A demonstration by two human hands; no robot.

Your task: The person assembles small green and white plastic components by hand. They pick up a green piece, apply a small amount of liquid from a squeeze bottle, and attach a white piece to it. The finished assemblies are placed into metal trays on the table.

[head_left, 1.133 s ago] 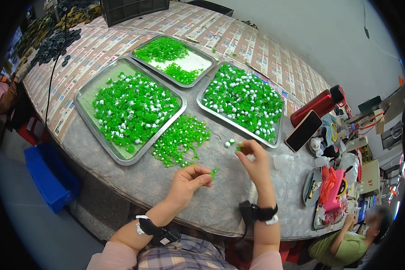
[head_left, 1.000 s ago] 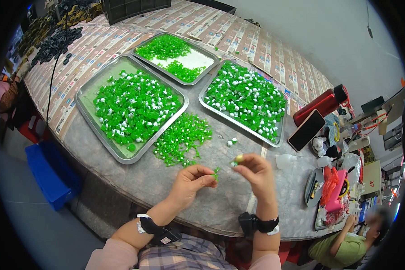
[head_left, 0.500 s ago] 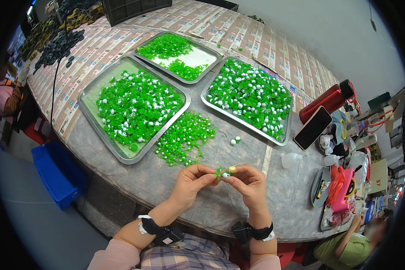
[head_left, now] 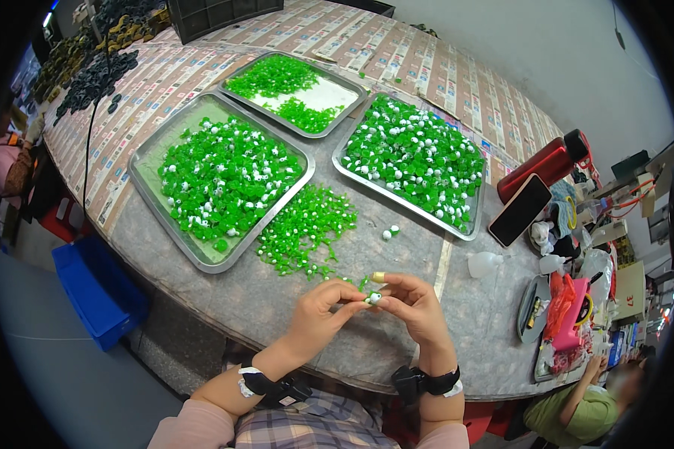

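Observation:
My left hand [head_left: 318, 314] and my right hand [head_left: 414, 308] meet over the near edge of the table, fingertips almost touching. Between them is a small white ball with a dark spot [head_left: 375, 298], pinched by my right thumb and finger. My left fingertips close on a small green plastic piece [head_left: 364, 284] against the ball; how the two join is too small to tell. A yellow band [head_left: 379, 277] wraps one right fingertip. Just beyond my hands lies a loose heap of green pieces [head_left: 307, 228] with pale tips. Two white balls with green [head_left: 390, 233] rest to the right.
Metal trays of green-and-white pieces stand at left [head_left: 144, 159] and right [head_left: 472, 233]; a third tray [head_left: 359, 97] behind holds green pieces. To the right are a phone [head_left: 518, 211], red bottle [head_left: 539, 168] and white cup [head_left: 484, 264]. A blue bin [head_left: 97, 295] sits lower left. Another person [head_left: 577, 411] sits lower right.
My hands have dropped slightly toward me with the ball and green piece. The right finger with the yellow band has lifted away from the ball.

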